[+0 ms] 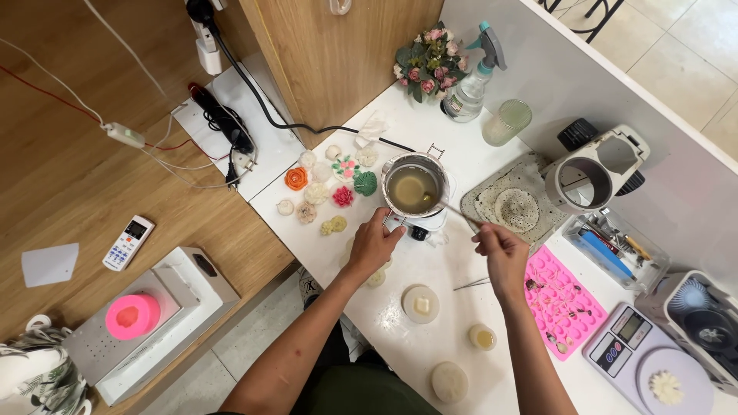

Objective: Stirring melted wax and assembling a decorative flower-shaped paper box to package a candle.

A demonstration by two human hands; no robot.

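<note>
hands 2 (374, 244) | metal pot 1 (414, 187) — above left hand | pink mould 1 (563, 300) (right of right hand) | digital scales 1 (649, 363)

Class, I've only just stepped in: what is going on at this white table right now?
A person works at a white table. The left hand holds the handle of a small metal pot of yellowish liquid, which sits on a little heater. The right hand holds a thin rod whose tip reaches into the pot. Small flower-shaped pieces lie left of the pot, a pink mould tray and a digital scale to the right.
</note>
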